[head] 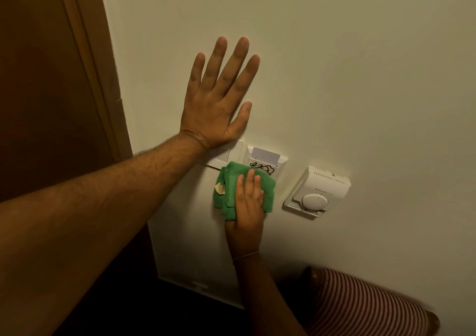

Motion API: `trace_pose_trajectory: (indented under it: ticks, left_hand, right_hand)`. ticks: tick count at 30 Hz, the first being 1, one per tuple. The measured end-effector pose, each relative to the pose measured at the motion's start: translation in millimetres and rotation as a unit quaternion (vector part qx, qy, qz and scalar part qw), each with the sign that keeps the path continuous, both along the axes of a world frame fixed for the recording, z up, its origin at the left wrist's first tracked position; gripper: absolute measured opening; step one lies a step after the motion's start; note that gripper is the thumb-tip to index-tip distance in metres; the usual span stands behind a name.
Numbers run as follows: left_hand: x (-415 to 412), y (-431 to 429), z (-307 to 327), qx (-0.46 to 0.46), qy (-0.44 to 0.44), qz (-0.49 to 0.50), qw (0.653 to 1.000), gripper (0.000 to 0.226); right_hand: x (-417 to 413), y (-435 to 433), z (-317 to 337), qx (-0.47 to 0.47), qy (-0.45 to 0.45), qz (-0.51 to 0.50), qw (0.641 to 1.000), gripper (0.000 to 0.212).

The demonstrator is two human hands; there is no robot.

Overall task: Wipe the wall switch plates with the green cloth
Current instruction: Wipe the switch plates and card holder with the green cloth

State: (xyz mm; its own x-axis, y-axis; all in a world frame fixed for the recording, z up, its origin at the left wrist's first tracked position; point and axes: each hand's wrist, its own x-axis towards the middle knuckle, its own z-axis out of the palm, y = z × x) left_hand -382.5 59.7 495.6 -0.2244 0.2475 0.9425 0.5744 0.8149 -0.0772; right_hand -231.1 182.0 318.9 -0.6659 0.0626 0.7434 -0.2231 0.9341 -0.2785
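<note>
Our left hand (216,103) spread flat on wall (360,65), above switch plate (226,155). Our right hand (247,201) presses green cloth (226,194), fingers together, against card-holder plate (268,160).

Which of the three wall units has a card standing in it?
The middle one, the card holder, with a white card in its top slot. The switch plate on its left and the thermostat on its right hold none.

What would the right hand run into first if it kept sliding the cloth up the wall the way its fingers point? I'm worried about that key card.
Probably the card holder plate: the right hand presses the green cloth just below it, and the key card sits in its top slot.
</note>
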Motion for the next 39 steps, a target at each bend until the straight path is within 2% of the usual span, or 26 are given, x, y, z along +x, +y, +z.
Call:
trace_pose_trajectory:
  ticks: [4,8,12,15,19,23,26,30,35,39]
  left_hand:
    - [-0.4,1.1,-0.6,0.004,0.0,0.004,1.0,0.078]
    - [-1.4,0.7,-1.4,0.005,0.003,0.006,1.0,0.079]
    - [-1.6,2.3,-1.7,0.003,0.01,0.008,1.0,0.081]
    - [-1.2,2.7,-1.2,0.009,0.014,0.01,1.0,0.08]
    - [-1.3,3.0,-2.7,0.007,0.009,0.016,1.0,0.08]
    - [-3.3,3.9,-2.1,0.004,0.013,0.023,1.0,0.08]
    - [-6.2,5.1,-2.2,0.003,0.015,0.023,1.0,0.078]
    - [-7.9,4.7,-3.9,0.003,0.02,0.022,1.0,0.079]
    - [-7.5,5.5,-3.4,0.006,0.019,0.021,1.0,0.082]
    - [-5.8,4.5,-2.0,0.003,0.016,0.019,1.0,0.081]
  right_hand:
    - [1.7,11.7,-4.0,0.066,0.006,0.015,0.998,0.058]
    - [11.0,25.1,-7.0,0.008,0.029,-0.051,0.998,0.066]
    - [10.0,11.8,-1.4,-0.056,0.037,-0.03,0.997,0.065]
    - [-0.2,-4.2,6.4,-0.031,0.008,0.01,0.999,0.069]
    - [0.5,3.3,7.8,0.022,0.012,0.023,0.999,0.056]
    - [12.6,21.7,6.6,-0.059,0.062,-0.045,0.995,0.058]
    - [6.6,10.9,10.7,-0.094,0.077,-0.037,0.992,0.058]
    - [-2.8,-10.6,15.2,-0.052,0.032,-0.005,0.998,0.067]
    - [0.0,-3.6,19.7,0.005,0.014,0.03,0.999,0.054]
    - [12.7,21.4,16.3,-0.062,0.064,-0.022,0.996,0.054]
